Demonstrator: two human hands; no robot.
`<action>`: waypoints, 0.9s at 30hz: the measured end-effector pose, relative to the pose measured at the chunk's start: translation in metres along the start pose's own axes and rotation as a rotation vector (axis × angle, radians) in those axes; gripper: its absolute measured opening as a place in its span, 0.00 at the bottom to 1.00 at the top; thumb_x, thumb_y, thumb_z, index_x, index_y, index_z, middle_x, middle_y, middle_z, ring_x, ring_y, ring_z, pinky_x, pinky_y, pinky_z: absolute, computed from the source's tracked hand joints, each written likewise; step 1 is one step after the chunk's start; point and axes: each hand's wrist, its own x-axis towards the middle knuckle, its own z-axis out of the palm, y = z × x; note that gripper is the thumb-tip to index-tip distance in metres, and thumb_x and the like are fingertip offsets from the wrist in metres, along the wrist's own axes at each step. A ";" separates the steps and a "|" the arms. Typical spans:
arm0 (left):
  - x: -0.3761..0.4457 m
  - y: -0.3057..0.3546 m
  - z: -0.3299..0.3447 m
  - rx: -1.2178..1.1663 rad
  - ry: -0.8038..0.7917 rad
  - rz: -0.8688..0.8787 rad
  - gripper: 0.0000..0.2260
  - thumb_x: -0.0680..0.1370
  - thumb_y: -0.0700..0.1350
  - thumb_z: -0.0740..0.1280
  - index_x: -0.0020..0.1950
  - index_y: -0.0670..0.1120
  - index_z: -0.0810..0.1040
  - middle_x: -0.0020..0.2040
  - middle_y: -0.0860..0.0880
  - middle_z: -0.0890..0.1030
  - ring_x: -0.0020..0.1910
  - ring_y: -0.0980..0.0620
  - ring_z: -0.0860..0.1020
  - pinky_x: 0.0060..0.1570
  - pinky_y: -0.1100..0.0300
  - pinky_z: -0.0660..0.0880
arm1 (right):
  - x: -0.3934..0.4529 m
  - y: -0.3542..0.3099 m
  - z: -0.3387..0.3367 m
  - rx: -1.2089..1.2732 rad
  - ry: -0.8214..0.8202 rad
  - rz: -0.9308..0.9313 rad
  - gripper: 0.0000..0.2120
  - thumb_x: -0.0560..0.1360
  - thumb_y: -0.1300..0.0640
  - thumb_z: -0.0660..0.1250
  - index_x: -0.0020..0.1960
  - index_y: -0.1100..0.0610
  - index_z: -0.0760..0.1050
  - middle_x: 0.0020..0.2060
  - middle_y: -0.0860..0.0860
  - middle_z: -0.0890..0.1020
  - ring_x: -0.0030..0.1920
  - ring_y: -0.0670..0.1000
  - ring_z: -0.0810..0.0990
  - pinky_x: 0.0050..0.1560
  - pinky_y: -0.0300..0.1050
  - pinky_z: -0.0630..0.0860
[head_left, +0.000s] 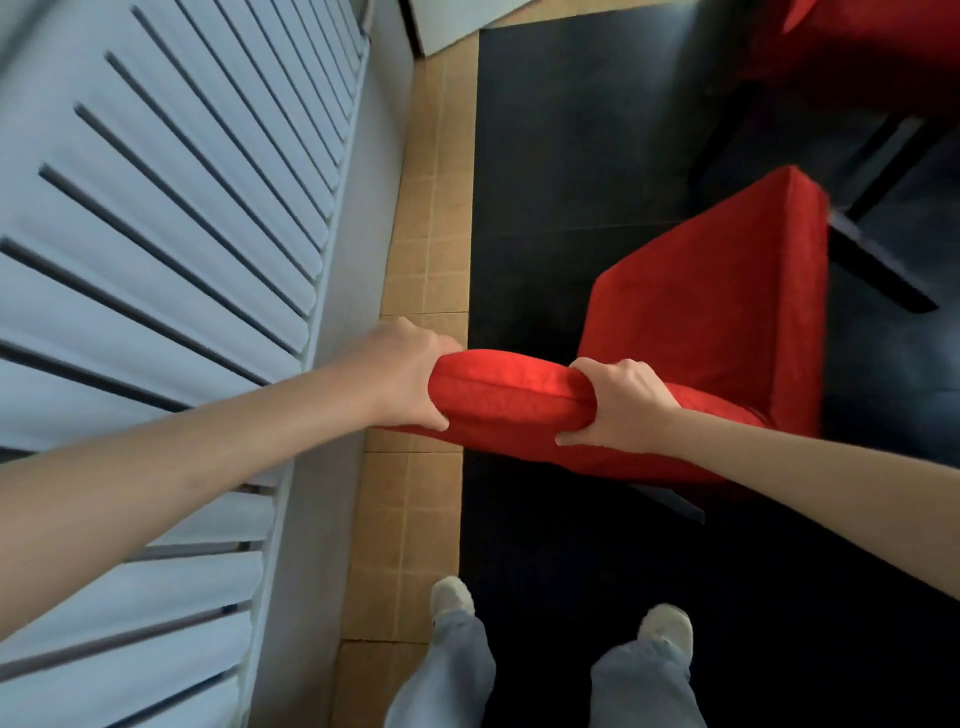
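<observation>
Two grips are at work, both on one red chair (701, 322). The left grip (410, 374) wraps the left end of the chair's padded backrest (509, 387), with the fingers over the far side and the thumb pressed into the near face. The right grip (623, 405) clamps the same backrest a little further along in the same way, so both are closed on the chair. A short stretch of red cushion shows between them. The seat of the chair lies beyond the right grip and stands on a black mat (571, 156).

There are two red chairs in all. The second red chair (857, 47) is well beyond the right grip, at the far corner of the mat, and only part of it shows.

One strip of tiled floor (415, 260) runs under and beyond the left grip, between the mat and one pale blue louvred shutter (156, 234) that fills the space to the left of that grip.

Nearer the person than both grips are two white shoes (452, 597) below two light blue trouser legs (447, 675). One shoe stands at the mat's edge and the other on the mat.
</observation>
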 end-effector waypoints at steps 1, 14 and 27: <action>-0.005 0.011 -0.005 -0.019 0.126 0.023 0.30 0.62 0.56 0.79 0.62 0.52 0.78 0.47 0.51 0.82 0.43 0.50 0.79 0.43 0.61 0.70 | -0.009 0.009 -0.009 0.014 0.029 0.009 0.34 0.60 0.32 0.74 0.56 0.53 0.73 0.35 0.46 0.77 0.40 0.55 0.81 0.39 0.43 0.67; -0.003 0.112 -0.033 -0.356 0.333 0.158 0.37 0.57 0.60 0.77 0.63 0.44 0.78 0.53 0.48 0.81 0.50 0.51 0.78 0.51 0.56 0.76 | -0.096 0.069 -0.060 0.112 0.141 0.094 0.36 0.58 0.36 0.77 0.59 0.53 0.74 0.38 0.46 0.78 0.41 0.54 0.81 0.41 0.44 0.70; -0.001 0.196 -0.046 -0.358 0.327 0.274 0.36 0.59 0.56 0.80 0.63 0.43 0.78 0.55 0.45 0.82 0.53 0.52 0.77 0.54 0.54 0.74 | -0.162 0.106 -0.085 0.186 0.143 0.201 0.37 0.58 0.39 0.79 0.62 0.51 0.73 0.41 0.44 0.79 0.45 0.53 0.82 0.44 0.43 0.70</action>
